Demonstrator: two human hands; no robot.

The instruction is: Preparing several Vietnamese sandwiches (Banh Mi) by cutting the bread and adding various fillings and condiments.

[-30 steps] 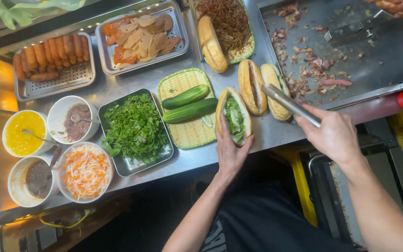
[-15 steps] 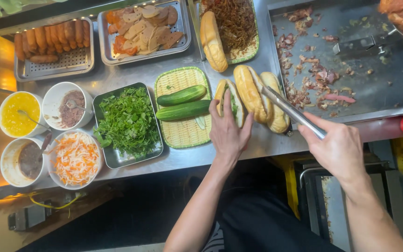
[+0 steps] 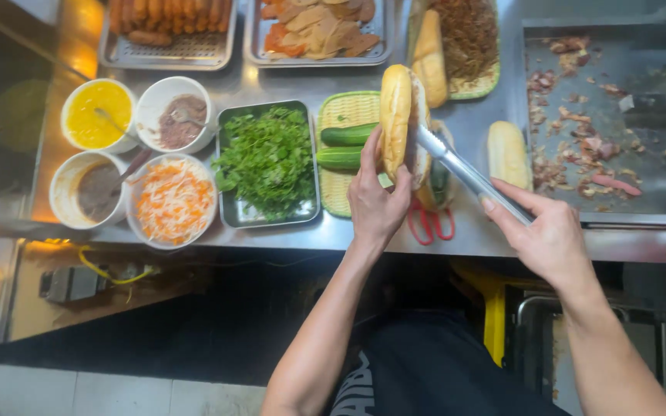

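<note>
- Four round bowls are seen at the far left of the steel counter (image 3: 287, 235): yellow sauce (image 3: 95, 114), a brown pâté-like spread (image 3: 181, 117), a dark sauce (image 3: 94, 190) and shredded carrot and white radish pickle (image 3: 173, 200), the last set close to the counter's front edge.
- A steel tray of green herbs (image 3: 267, 162) is placed just right of the bowls, with two cucumbers (image 3: 342, 146) lying on a woven green mat (image 3: 337, 185) beside it.
- The split baguette (image 3: 396, 119) is held upright over the mat's right side; its crust is golden and smooth, its cut side turned to the right.
- The left hand (image 3: 377, 202) is closed around the baguette's lower end, thumb on one side and fingers on the other.
- Red-handled scissors (image 3: 428, 222) lie at the front edge, under the loaf.
- Metal tongs (image 3: 468, 176) are gripped by the right hand (image 3: 546, 235), their tips at the loaf's cut.
- Another baguette (image 3: 507, 154) lies on bare counter beside the griddle (image 3: 618, 192), where meat scraps are scattered.
</note>
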